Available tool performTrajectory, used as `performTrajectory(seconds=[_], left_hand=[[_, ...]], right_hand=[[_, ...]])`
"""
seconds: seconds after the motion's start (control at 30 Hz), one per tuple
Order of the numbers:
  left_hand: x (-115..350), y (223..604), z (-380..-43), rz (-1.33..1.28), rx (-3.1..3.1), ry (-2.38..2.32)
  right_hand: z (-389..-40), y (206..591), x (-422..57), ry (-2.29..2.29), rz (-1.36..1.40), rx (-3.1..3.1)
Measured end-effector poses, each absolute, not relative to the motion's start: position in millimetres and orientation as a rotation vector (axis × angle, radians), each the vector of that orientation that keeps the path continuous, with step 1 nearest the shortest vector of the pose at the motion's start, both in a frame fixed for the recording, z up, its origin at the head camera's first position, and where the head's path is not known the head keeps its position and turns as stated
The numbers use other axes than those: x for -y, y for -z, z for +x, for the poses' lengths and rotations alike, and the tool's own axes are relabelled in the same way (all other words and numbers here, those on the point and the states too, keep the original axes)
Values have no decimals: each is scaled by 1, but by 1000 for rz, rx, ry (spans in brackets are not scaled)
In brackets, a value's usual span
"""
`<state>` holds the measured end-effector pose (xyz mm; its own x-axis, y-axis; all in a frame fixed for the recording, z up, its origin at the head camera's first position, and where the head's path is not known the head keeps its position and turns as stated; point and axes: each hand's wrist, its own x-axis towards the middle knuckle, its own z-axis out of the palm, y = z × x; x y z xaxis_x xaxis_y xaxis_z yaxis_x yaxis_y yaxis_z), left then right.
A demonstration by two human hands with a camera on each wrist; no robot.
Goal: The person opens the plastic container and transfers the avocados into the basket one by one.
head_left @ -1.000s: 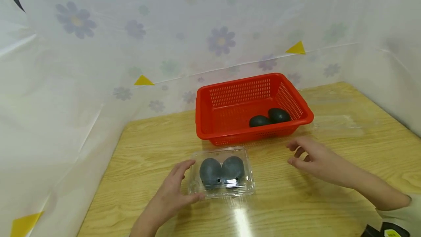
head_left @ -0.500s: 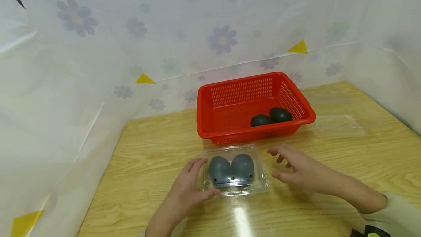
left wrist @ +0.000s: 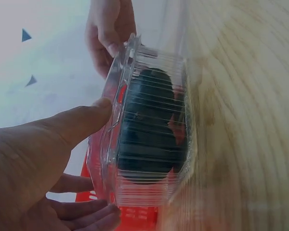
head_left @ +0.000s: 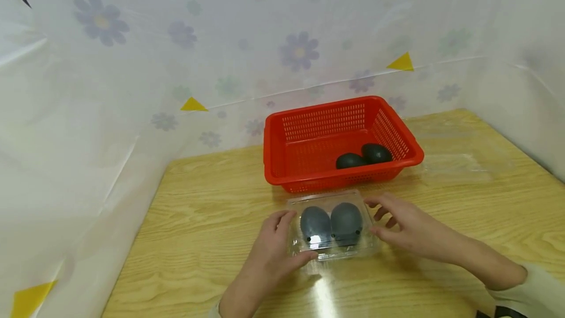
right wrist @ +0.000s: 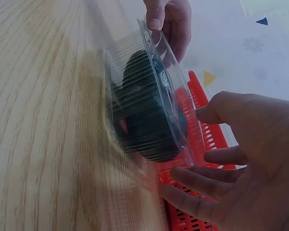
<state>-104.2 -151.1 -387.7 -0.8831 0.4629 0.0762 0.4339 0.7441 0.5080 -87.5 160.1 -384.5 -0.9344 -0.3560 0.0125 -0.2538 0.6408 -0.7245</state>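
Note:
A clear plastic clamshell box (head_left: 333,254) sits on the wooden table with two dark avocados (head_left: 346,222) visible through its lid. My left hand (head_left: 271,254) holds the box's left end, thumb along the front rim and fingers toward the back corner; the left wrist view shows that thumb (left wrist: 103,103) against the rim. At the opposite end is my right hand (head_left: 406,227), its fingers spread and loosely bent around the right edge. In the right wrist view its thumb (right wrist: 209,113) lies close to the lid's rim; whether it touches, I cannot tell.
Behind the box stands a red perforated basket (head_left: 309,178) with two more dark avocados (head_left: 375,153) in its right part. Another clear plastic piece (head_left: 454,166) lies on the table to the basket's right. A flowered white sheet (head_left: 220,38) surrounds the table at the back and sides.
The clamshell box has slid to the right together with my left hand. My right hand has moved left, closing the gap to the box's right edge. The basket has stayed put.

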Motion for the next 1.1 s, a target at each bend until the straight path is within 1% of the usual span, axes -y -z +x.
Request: performTrajectory(seconds=[0.13, 0.33, 0.47, 0.67, 0.93, 1.1], left_hand=[[145, 389, -103, 754, -2940, -769], [143, 390, -105, 1040, -3059, -647], [140, 390, -106, 1170, -3026, -598], [126, 387, -106, 1299, -2966, -481], [104, 385, -101, 1403, -2996, -239], [88, 387, -102, 1570, -2998, -174]], right_hand=[[-86, 386, -165, 1201, -494, -2716], [-81, 392, -176, 1350, -501, -2529], [-80, 399, -180, 1382, -537, -2451], [-80, 400, -181, 1404, -529, -2384], [-77, 405, -181, 1490, -489, -2268], [-76, 406, -185, 1545, -473, -2216]])
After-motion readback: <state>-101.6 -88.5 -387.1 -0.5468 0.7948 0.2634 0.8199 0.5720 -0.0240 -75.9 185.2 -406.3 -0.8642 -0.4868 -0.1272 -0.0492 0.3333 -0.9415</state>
